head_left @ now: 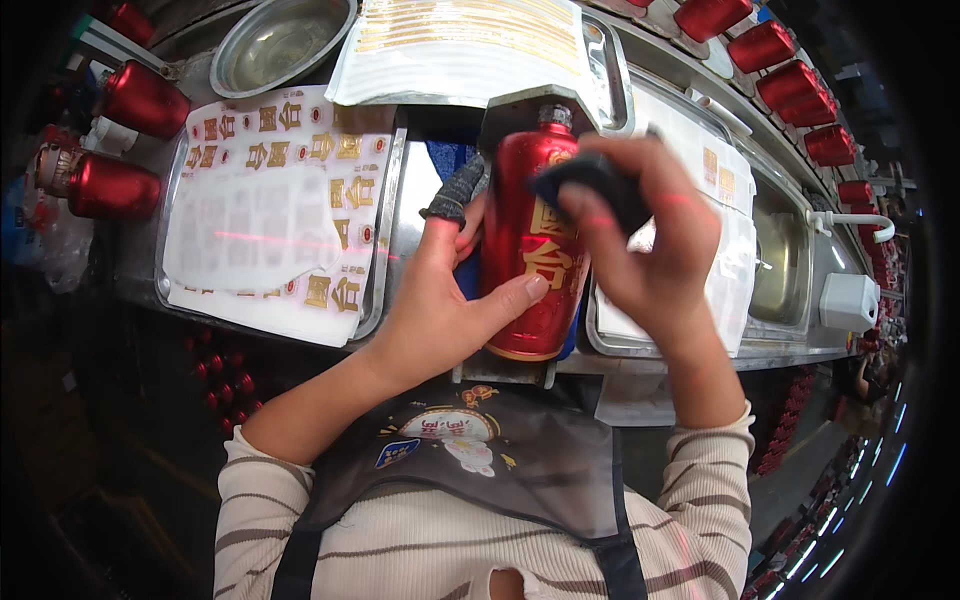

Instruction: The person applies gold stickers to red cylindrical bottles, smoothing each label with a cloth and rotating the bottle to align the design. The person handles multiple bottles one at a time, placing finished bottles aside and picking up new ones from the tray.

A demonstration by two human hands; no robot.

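Observation:
A glossy red bottle (510, 210) with a dark neck and gold characters lies in a holder in front of me, its neck pointing away. Wrapped along its left side, my left hand (440, 320) grips it, thumb pressed on the front near the gold lettering. A dark grey knitted cover sits on one of that hand's fingers. Over the bottle's upper right side, my right hand (665, 230) is closed around a dark pad (615, 195), which touches or hovers just above the gold decal. The pad is blurred, so its exact kind is unclear.
On the left, a metal tray (382, 270) carries printed decal sheets (290, 130). Gold-striped sheets (450, 60) lie behind, beside a metal bowl (280, 50). More sheets (690, 290) are at right, before a sink (785, 260) with a white tap (850, 220). Red bottles (115, 185) stand around.

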